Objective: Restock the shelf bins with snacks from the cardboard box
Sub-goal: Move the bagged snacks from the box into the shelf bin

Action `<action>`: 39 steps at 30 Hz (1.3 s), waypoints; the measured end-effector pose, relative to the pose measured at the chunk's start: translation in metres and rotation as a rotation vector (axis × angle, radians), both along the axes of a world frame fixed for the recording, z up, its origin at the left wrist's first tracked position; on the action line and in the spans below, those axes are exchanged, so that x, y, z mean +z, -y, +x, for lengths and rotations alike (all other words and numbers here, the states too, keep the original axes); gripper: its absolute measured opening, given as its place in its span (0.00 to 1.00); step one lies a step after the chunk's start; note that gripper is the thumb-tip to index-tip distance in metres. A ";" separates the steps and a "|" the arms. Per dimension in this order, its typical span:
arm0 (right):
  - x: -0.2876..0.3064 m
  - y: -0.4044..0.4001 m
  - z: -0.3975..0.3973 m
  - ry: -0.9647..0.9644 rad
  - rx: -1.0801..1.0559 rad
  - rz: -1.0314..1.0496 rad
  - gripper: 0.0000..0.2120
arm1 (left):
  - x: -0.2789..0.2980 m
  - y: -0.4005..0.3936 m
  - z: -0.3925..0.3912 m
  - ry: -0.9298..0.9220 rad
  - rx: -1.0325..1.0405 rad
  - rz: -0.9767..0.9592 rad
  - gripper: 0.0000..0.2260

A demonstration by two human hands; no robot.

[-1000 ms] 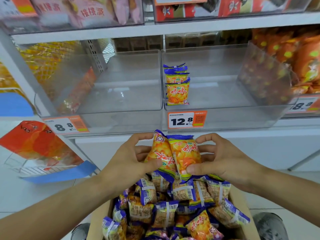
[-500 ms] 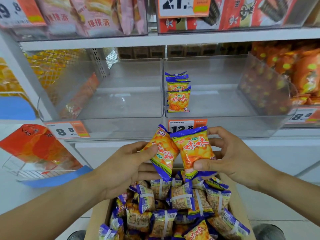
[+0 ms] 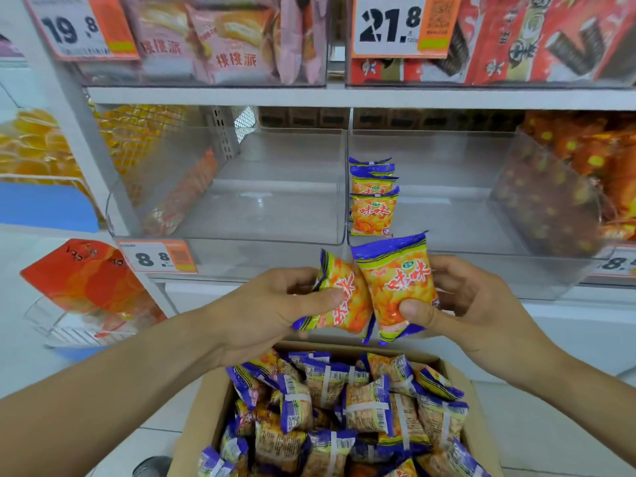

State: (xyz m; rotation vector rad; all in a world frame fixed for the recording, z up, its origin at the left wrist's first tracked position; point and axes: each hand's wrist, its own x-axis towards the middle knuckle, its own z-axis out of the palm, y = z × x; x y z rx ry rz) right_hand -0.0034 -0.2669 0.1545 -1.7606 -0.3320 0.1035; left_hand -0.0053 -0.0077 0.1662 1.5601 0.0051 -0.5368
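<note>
From the head view I see my left hand (image 3: pixel 275 311) pinching 1 orange-and-purple packet (image 3: pixel 344 301), thumb across its front, tilted sideways. My right hand (image 3: pixel 461 304) grips a second packet (image 3: pixel 395 284) upright, thumb on its lower front; red characters 咪咪 read clearly on it. The 2 packets touch, held above the box (image 3: pixel 203 407) and just in front of the bins. The box below holds many of the same packets, mostly back side up with barcodes showing. In the right clear bin (image 3: pixel 447 242), a short row of matching packets (image 3: pixel 373 208) stands against its left wall. The left bin (image 3: pixel 241 242) carries a tag reading 8.8 (image 3: pixel 155 258). Upper shelf tags read 19.8 (image 3: pixel 74 27) and 21.8 (image 3: pixel 390 24).
</note>
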 end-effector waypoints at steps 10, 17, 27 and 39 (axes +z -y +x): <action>-0.011 -0.012 -0.002 -0.072 0.060 -0.016 0.26 | -0.002 0.003 0.002 -0.027 0.116 -0.028 0.20; -0.014 -0.025 -0.009 -0.217 -0.008 0.076 0.27 | -0.006 0.009 -0.001 0.026 0.174 -0.077 0.20; -0.011 -0.024 -0.007 -0.084 -0.023 0.000 0.31 | -0.002 0.018 -0.008 0.002 0.069 -0.180 0.17; 0.002 -0.020 0.007 -0.078 0.051 0.055 0.29 | 0.001 0.026 -0.005 0.254 0.111 0.067 0.25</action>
